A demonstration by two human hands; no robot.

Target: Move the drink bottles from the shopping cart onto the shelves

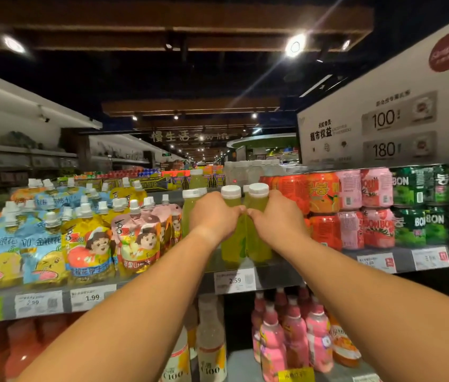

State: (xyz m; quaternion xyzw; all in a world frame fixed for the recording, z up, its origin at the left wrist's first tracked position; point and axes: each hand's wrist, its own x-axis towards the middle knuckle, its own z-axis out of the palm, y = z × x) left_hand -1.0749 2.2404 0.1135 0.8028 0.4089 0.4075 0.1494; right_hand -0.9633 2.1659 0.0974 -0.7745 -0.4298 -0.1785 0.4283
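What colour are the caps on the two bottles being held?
White caps on both, clearest in the head view.

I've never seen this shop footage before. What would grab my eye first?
Two hands meet mid-frame, the left hand and right hand each gripping a green drink bottle with a white cap, standing on the shelf. Left of them stand bright cartoon juice pouches; to the right, stacked red, pink and green cans.

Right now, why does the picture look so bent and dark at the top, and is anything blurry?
Head view: the wide lens bows the shelf edge and stretches both forearms; the ceiling is dark, and a spotlight flares into streaks; the far aisle and price tags are soft, while the left hand, right hand and green bottles are fairly sharp.
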